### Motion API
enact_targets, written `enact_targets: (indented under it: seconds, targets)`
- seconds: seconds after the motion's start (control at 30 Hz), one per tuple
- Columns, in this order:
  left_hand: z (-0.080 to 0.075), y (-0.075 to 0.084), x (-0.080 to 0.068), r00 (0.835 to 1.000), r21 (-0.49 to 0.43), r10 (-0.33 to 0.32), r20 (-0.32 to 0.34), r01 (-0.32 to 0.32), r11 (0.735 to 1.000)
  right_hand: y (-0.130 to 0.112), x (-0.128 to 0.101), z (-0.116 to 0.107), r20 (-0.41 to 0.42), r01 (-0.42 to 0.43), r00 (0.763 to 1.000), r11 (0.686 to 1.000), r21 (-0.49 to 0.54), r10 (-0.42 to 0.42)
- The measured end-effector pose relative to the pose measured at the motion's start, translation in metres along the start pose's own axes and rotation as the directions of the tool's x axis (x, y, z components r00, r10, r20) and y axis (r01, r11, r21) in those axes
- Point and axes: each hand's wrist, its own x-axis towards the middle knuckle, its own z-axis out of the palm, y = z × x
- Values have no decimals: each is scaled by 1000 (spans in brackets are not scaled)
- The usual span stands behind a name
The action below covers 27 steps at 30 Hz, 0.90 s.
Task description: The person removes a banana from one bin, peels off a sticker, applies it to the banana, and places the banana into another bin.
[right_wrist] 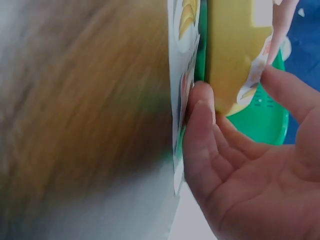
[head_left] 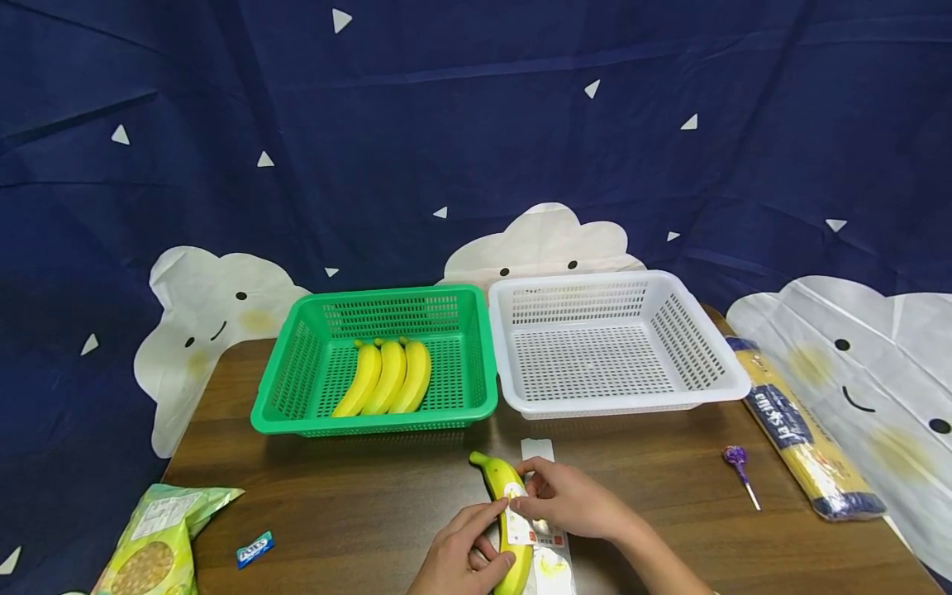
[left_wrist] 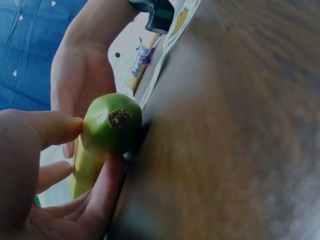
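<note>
A yellow banana (head_left: 502,475) with a greenish tip (left_wrist: 112,125) lies at the front of the table. Wrapped over its middle is a white printed label (head_left: 518,529). From the left, my left hand (head_left: 463,552) grips the lower half, index fingertip at the label's edge, thumb further down. My right hand (head_left: 578,501) holds the banana from the other side; the right wrist view has its thumb on the label (right_wrist: 254,76) and its fingers along the fruit's side. Partly hidden under banana and hand is a strip of banana-printed labels (head_left: 552,572).
A green basket (head_left: 372,423) with several bananas (head_left: 387,376) stands behind, beside a white basket (head_left: 617,405). To the right lie a purple lollipop (head_left: 735,456) and a pasta packet (head_left: 806,434). A small blue packet (head_left: 255,549) and a green-yellow bag (head_left: 159,537) lie left.
</note>
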Motion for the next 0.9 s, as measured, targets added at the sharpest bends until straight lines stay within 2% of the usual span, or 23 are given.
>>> enact_targets:
  seconds: [0.1, 0.3, 0.4, 0.53, 0.6, 0.67, 0.73, 0.8, 0.9]
  targets:
    - [-1, 1, 0, 1000, -19, -13, 0, 13, 1000, 0, 0, 2, -19, -16, 1000, 999, 32, 17]
    - [-4, 5, 0, 998, -48, -56, 18, 57, 997, 1, -2, 3, -19, -55, 998, 979, 196, 60]
    - [-6, 11, 0, 997, -7, -78, 12, 78, 997, 3, -2, 2, -23, -63, 997, 972, 227, 70]
    - [-13, 18, 1, 998, 112, -24, -54, 30, 993, 5, -5, 0, -29, -72, 996, 969, 236, 81]
    - [-18, 19, 1, 993, 152, 58, -100, -43, 987, 6, -7, 0, -30, -75, 996, 968, 239, 85]
    - [-23, 19, 3, 978, 168, 157, -137, -133, 977, 6, -8, 0, -27, -77, 996, 969, 236, 86]
    - [-30, 20, 7, 950, 187, 263, -171, -231, 955, 7, -8, 0, -25, -76, 996, 970, 231, 84]
    - [-37, 24, 12, 905, 226, 377, -199, -332, 916, 8, -8, 0, -24, -76, 996, 971, 225, 84]
    - [-48, 36, 22, 843, 311, 492, -217, -418, 854, 9, -7, 0, -17, -76, 996, 971, 228, 82]
